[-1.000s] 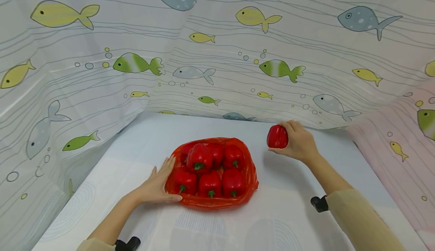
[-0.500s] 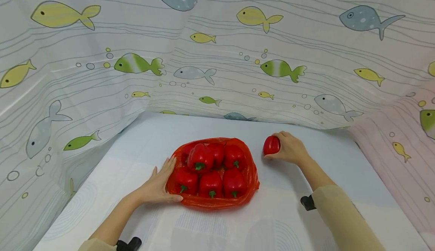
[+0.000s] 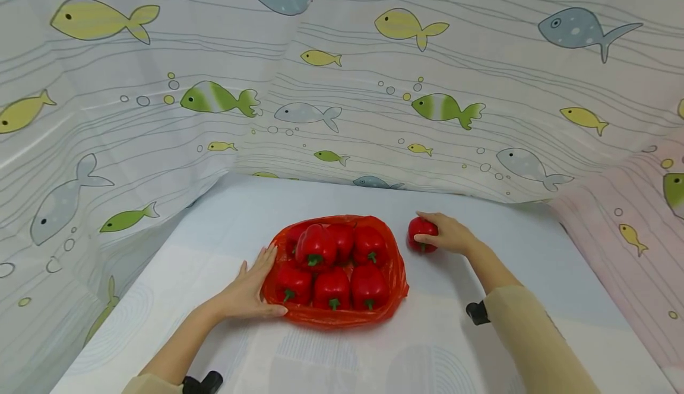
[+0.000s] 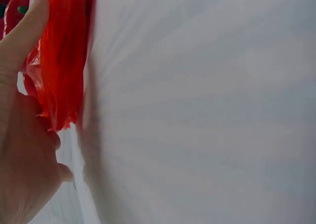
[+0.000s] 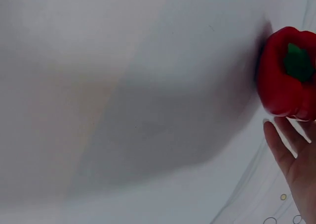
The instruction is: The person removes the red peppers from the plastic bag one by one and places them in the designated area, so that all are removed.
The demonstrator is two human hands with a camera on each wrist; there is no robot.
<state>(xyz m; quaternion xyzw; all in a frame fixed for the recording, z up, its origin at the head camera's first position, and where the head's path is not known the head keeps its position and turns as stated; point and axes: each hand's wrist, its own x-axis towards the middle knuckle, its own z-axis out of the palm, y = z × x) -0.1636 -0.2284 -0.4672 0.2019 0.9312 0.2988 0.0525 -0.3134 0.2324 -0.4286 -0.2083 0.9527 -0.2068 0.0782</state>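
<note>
My left hand (image 3: 243, 292) rests against the left side of an open red plastic bag (image 3: 342, 321), with fingers straight and thumb along its near rim. Several red bell peppers (image 3: 331, 287) with green stems sit inside the bag. Right of the bag, my right hand (image 3: 453, 235) holds another red bell pepper (image 3: 417, 229) between thumb and fingers, low at the tabletop. That pepper's green stem (image 5: 297, 62) shows in the right wrist view, where the fingers touch its side. In the left wrist view the bag's wall (image 4: 64, 61) stands beside my thumb.
A white table (image 3: 427, 334) carries the bag. Behind and at both sides hangs a curtain (image 3: 347, 85) printed with fish. Dark straps with small black devices (image 3: 478, 313) are on my wrists.
My right hand has brought its bell pepper left and down to the tabletop, nearer the bag, and the stem has turned toward me. My left hand stays where it was.
</note>
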